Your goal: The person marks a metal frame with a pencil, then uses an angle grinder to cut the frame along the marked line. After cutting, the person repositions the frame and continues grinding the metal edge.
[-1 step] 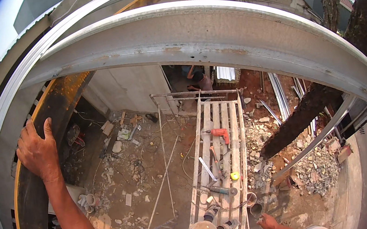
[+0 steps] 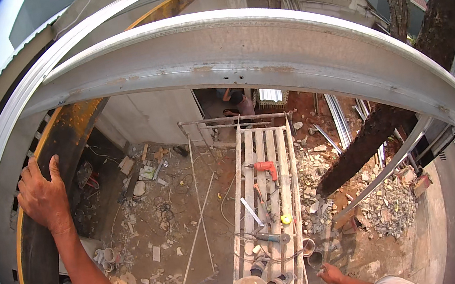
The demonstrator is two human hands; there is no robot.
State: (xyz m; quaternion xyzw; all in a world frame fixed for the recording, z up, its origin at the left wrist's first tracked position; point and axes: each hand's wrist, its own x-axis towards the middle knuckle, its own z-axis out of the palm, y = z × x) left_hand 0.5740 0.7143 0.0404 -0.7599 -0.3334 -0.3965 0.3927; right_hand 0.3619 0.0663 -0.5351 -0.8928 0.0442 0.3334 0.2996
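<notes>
My left hand (image 2: 43, 194) is closed over the orange-edged flange of a dark steel beam (image 2: 38, 261), thumb pointing up. Low at the right, my right hand (image 2: 332, 274) has its fingers curled at the rim of a small dark pot (image 2: 315, 260). Just beyond that pot is a pale-rimmed bucket (image 2: 308, 246). My shoes rest on a slatted scaffold platform (image 2: 239, 198). On its slats lie a red drill (image 2: 266, 167), a hammer (image 2: 259, 194), a pale metal strip (image 2: 251, 212), a yellow tape measure (image 2: 286, 219) and a teal angle grinder (image 2: 273, 236).
A large grey steel beam (image 2: 214, 45) arches across in front of me. Rubble (image 2: 385, 210) and a leaning tree trunk (image 2: 356, 150) are on the right. Far below, a person (image 2: 242, 104) is by the wall. Debris and cables lie on the ground (image 2: 187, 229) at left.
The view has shifted slightly, so the scaffold and tools sit a little further left. Both hands keep their places on the beam and at the pot.
</notes>
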